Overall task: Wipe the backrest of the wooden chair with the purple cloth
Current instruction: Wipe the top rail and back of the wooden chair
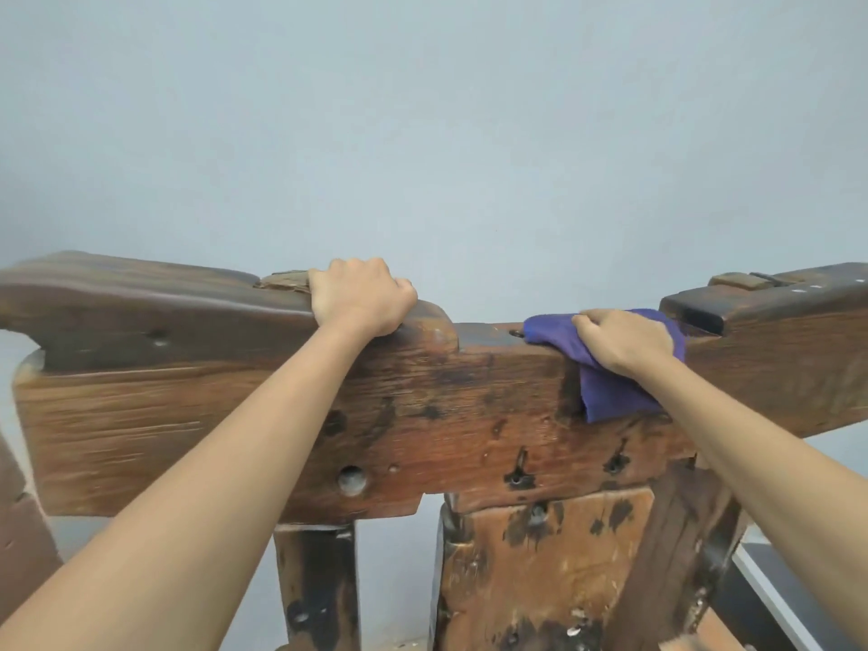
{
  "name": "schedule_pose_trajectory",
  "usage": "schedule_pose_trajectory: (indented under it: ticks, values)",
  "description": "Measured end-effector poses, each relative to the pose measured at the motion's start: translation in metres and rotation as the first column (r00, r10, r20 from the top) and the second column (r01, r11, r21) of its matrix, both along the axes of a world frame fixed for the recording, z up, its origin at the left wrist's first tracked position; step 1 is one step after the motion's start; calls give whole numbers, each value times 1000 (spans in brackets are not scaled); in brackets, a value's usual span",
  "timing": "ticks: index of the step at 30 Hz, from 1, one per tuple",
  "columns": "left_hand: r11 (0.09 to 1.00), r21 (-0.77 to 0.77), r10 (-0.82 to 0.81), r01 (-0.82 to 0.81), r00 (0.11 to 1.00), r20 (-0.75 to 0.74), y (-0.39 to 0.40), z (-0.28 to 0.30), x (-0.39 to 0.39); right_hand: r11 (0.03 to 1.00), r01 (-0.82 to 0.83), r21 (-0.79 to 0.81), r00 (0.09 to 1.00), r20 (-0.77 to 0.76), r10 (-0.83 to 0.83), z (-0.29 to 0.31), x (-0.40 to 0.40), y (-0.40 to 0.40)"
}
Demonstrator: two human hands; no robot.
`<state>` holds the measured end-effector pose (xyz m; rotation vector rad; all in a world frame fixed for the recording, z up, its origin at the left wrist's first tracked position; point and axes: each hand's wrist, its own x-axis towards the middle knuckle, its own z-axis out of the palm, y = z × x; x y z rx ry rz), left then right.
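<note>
Right hand [622, 343] presses purple cloth [606, 392] on backrest [422, 397]; left hand [361, 298] clasps top.

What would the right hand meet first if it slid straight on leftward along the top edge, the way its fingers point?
Probably the rounded raised wooden step of the brown wooden backrest, just below the left hand. The recessed top between looks free. The right hand presses the purple cloth there.

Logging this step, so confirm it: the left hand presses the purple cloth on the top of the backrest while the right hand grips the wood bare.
The hands are swapped. In the head view the right hand presses the purple cloth on the top of the backrest, while the left hand grips the wood bare.
</note>
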<state>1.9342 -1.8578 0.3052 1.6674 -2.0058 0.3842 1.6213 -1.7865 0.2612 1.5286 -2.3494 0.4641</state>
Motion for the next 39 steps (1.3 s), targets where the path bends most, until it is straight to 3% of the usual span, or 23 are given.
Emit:
schedule_pose_trajectory:
  ticks: [7, 12, 15, 17, 19, 22, 25, 28, 32, 35, 36, 39]
  values:
    - [1000, 12, 2, -2, 999, 34, -1, 0, -2, 932, -352, -87, 936, -2, 353, -8, 118, -9]
    - [994, -86, -71, 71, 997, 10, -3, -4, -2, 910, -293, -293, 956, -78, 282, -22, 128, -12]
    - [962, -202, -153, 184, 976, 157, 14, -21, -6, 883, -288, -371, 958, -114, 264, -25, 135, -9]
    - [964, -186, -138, 189, 957, 255, 35, -35, -23, 870, -285, -402, 958, -132, 253, -26, 137, -9]
    - [989, -119, -65, 92, 975, 211, 53, -41, -48, 846, -271, -459, 962, -153, 225, -27, 135, -8]
    - [997, -49, 70, -65, 991, 118, 65, -39, -74, 735, -297, -610, 952, -130, 278, -41, 132, -8]
    - [992, -29, 127, -124, 981, 149, 72, -40, -83, 548, -421, -723, 885, -195, 423, -66, 114, -11]
    - [995, -54, 89, -80, 981, 172, 77, -41, -93, 469, -594, -653, 792, -375, 481, -86, 86, -15]
    - [979, -109, -172, 171, 985, 4, 80, -42, -139, 357, -729, -584, 671, -506, 543, -99, 49, -13]
    - [946, 0, -323, 324, 944, -71, 73, -41, -198, 276, -825, -493, 557, -625, 547, -112, 3, -8]
    - [928, 70, -366, 367, 930, -27, 69, -41, -219, 273, -850, -450, 522, -655, 547, -115, -18, -6]
    - [874, 192, -427, 447, 894, -137, 56, -41, -275, 296, -904, -310, 427, -699, 574, -116, -84, 1]
